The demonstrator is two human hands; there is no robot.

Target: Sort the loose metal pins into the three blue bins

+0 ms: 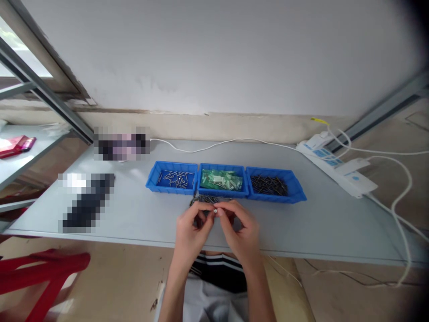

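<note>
My left hand (194,226) and my right hand (239,226) meet fingertip to fingertip above the front of the table. Pinched between them is a tiny whitish piece (216,210), too small to name. Just beyond my fingers lies a heap of dark screw-like pieces (209,199), partly hidden by my hands. Behind it three blue bins stand in a row. The left bin (171,190) holds loose silvery screws or nails, the middle bin (223,193) small green and white pieces, and the right bin (296,192) dark screw-like pieces.
A white power strip (338,167) with cables sits at the table's right. A white cable (208,148) runs along the back to a blurred object (122,146). Another blurred dark object (89,203) lies at left. A red stool (50,273) stands below the table's left edge.
</note>
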